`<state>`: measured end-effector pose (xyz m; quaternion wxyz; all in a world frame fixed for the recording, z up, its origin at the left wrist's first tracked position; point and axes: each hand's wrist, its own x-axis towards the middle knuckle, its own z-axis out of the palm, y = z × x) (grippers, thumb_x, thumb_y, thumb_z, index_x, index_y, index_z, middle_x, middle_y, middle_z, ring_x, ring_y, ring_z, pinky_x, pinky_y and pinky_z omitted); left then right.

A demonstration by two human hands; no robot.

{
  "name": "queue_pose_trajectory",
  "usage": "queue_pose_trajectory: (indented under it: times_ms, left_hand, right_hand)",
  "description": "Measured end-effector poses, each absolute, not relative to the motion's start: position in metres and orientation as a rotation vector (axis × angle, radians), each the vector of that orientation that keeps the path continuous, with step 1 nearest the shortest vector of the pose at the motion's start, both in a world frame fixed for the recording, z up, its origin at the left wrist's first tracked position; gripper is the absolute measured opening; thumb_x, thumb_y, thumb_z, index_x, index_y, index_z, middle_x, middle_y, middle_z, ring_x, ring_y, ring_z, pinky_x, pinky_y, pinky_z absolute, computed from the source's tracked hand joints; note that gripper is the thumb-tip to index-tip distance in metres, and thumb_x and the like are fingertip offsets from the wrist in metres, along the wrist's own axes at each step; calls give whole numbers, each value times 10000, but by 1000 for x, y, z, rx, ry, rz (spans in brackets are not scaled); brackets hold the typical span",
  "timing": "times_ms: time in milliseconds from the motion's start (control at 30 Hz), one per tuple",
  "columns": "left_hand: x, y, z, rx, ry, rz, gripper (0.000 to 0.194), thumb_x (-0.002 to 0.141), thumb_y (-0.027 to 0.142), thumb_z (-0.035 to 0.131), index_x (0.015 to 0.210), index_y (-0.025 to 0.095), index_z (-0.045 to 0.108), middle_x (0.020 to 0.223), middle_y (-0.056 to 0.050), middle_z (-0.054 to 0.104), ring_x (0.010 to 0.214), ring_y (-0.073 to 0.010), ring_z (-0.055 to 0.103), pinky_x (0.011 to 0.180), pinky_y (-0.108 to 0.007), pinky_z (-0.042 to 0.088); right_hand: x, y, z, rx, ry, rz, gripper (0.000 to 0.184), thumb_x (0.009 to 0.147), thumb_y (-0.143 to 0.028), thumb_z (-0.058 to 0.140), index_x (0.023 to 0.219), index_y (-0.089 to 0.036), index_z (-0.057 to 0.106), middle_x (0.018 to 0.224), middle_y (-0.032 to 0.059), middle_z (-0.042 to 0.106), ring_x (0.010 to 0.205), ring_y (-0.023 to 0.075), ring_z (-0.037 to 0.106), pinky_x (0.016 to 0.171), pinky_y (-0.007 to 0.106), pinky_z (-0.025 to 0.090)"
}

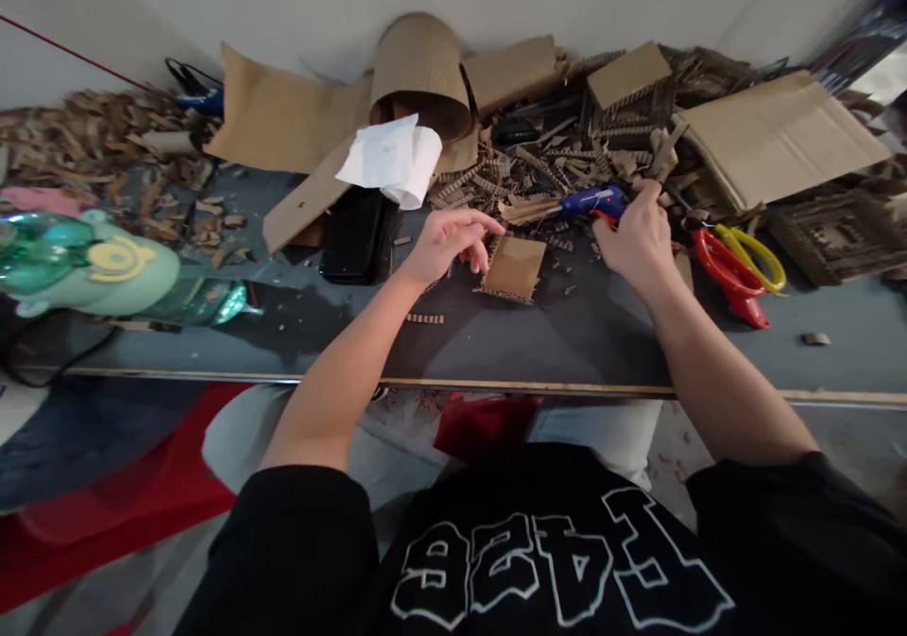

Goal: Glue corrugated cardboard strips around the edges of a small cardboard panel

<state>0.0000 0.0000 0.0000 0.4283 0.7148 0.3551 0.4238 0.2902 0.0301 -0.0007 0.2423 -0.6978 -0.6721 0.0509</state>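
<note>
My left hand is at the left edge of a small cardboard square lying on the table. Its index finger stretches towards the square's upper left corner, while the other fingers curl loosely and hold nothing. My right hand is closed around the rear of a blue hot glue gun with a red trigger. The gun's nozzle points left, above the square. Part of the gun and some right fingertips are hidden by the hand. Corrugated cardboard strips lie just behind the gun.
Red-handled scissors and a yellow-handled tool lie right of my right hand. A black phone-like object, white paper and a cardboard roll are left and behind. A green bottle lies far left. Large cardboard sheet at right.
</note>
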Motion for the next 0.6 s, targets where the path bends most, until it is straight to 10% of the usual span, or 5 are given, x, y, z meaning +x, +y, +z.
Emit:
queue_pose_trajectory:
  times_ms: [367, 600]
  left_hand:
    - [-16, 14, -2, 2313, 1023, 1020, 411, 788, 587, 716, 891, 194, 776, 724, -44, 705, 698, -158, 633, 641, -285, 460]
    - [-15, 15, 2, 2481, 994, 642, 761, 567, 796, 781, 1030, 192, 767, 811, -63, 748, 786, -208, 670, 766, -327, 494]
  right_hand:
    - [292, 34, -5, -1961, -1795, 55, 642, 838, -264, 502, 1424, -48, 355, 1313, 279, 537, 1232, 399, 520, 1007, 571, 428]
    - [281, 26, 3, -1914, -1759, -72, 667, 809, -311, 581, 1419, -105, 409, 1373, 234, 502, 1295, 401, 443, 1063, 599, 363]
